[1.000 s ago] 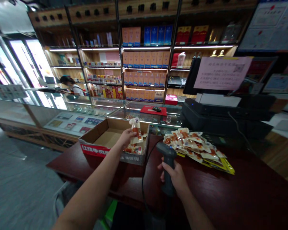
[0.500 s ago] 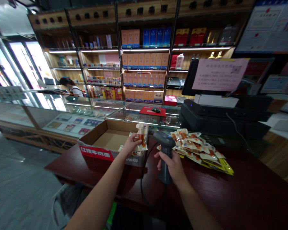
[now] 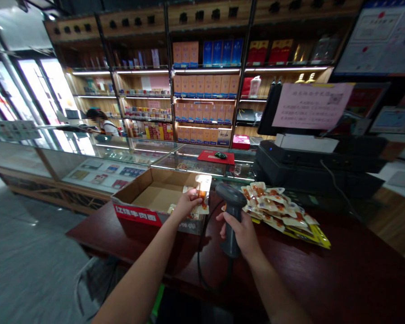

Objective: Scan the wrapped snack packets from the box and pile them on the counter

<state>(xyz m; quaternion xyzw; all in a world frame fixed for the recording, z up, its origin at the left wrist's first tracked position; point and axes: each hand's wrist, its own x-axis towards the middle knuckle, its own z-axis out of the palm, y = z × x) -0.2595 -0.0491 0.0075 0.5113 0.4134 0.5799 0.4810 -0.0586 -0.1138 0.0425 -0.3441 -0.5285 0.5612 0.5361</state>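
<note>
Between the fingers of my left hand is a clear-and-white snack packet with reddish-brown food inside, held upright over the right end of an open cardboard box. A bright patch of light falls on the packet's upper part. My right hand is wrapped round the handle of a dark grey barcode scanner, whose head points toward the packet. The scanner's base reaches down near the table top. More packets lie in the box's right corner, partly hidden by my left hand.
A pile of similar packets lies right of the scanner, with yellow packaging beneath. Behind stand a black cash-register unit, a mouse on a red mat and glass counters. A person is at the far left.
Bright light now shines on the packet in my left hand, where none fell before. Both hands keep nearly the same place, and the view has shifted slightly.
</note>
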